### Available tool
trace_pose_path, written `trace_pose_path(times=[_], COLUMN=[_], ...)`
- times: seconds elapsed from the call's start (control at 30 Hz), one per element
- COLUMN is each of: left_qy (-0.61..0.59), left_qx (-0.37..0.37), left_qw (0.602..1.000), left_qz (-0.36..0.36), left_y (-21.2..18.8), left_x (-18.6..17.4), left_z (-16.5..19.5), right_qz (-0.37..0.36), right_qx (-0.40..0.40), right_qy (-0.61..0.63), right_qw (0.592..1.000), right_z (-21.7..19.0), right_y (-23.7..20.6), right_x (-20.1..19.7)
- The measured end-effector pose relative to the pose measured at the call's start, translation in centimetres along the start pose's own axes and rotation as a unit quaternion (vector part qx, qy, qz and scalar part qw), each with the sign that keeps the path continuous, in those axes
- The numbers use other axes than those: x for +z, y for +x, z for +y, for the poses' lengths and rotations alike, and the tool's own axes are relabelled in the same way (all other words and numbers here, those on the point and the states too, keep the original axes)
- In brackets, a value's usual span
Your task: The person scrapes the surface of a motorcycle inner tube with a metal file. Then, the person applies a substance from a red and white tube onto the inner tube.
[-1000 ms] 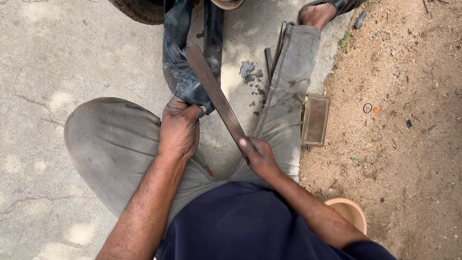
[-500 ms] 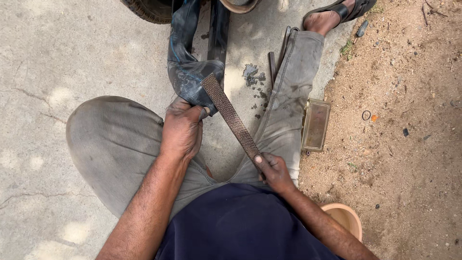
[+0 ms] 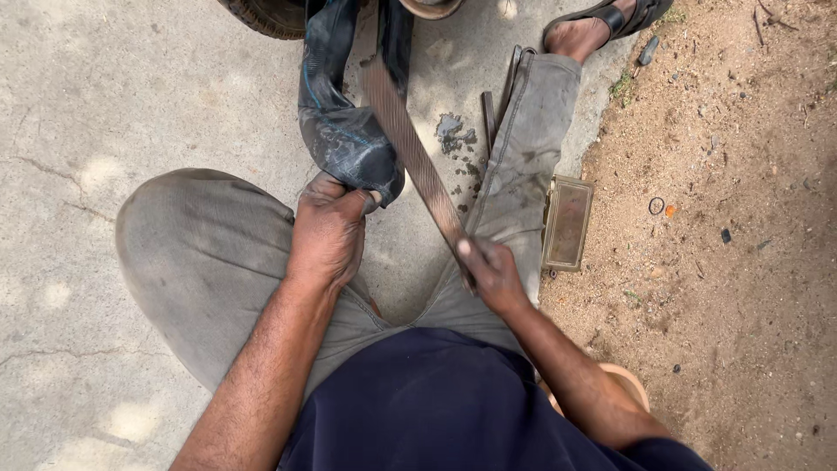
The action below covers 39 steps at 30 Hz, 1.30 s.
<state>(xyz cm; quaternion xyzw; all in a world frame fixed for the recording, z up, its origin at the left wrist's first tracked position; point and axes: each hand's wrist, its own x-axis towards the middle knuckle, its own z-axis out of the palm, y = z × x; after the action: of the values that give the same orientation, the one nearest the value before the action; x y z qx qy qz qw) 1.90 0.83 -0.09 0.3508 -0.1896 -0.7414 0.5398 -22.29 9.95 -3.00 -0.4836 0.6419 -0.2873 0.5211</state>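
This looks like a roadside tire-fixing spot outdoors, because the person sits on cracked concrete ground (image 3: 105,105) beside bare dirt (image 3: 741,262), with a tire (image 3: 270,13) and a black rubber tube (image 3: 344,131) close by.

A small rectangular metal tin (image 3: 568,223) lies open at the edge of the concrete floor (image 3: 105,105), just right of the outstretched grey trouser leg (image 3: 523,166). Far right, a sandalled foot (image 3: 602,26) rests near the sandy ground (image 3: 741,262), where a small ring (image 3: 656,206) and dark pebbles lie scattered. A dark tyre edge (image 3: 270,16) shows at the far left, and a wet patch (image 3: 449,133) marks the concrete.
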Motion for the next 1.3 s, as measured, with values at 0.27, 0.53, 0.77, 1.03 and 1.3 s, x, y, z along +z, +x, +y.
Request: trace_pose_path(times=[0.27, 0.53, 0.77, 1.03, 1.3], left_qy=[0.039, 0.010, 0.010, 0.081, 0.039], left_qx=[0.008, -0.008, -0.005, -0.005, 0.027], left_qw=[0.999, 1.000, 1.000, 0.997, 0.999], left_qz=[-0.020, -0.012, -0.018, -0.014, 0.001], left_y=[0.0, 0.1, 0.5, -0.4, 0.2], left_x=[0.4, 0.4, 0.1, 1.2, 0.4], left_z=[-0.4, 0.4, -0.1, 0.2, -0.3], right_qz=[-0.013, 0.036, -0.019, 0.054, -0.009], right_qx=[0.006, -0.020, 0.090, -0.026, 0.069], right_qy=[0.060, 0.052, 0.043, 0.125, 0.012], right_qw=[0.998, 0.998, 0.995, 0.990, 0.997], right_z=[-1.9, -2.9, 1.7, -4.9, 1.2], right_y=[1.7, 4.9, -4.2, 6.8, -3.0], right_x=[4.5, 2.5, 1.1, 4.6, -0.3])
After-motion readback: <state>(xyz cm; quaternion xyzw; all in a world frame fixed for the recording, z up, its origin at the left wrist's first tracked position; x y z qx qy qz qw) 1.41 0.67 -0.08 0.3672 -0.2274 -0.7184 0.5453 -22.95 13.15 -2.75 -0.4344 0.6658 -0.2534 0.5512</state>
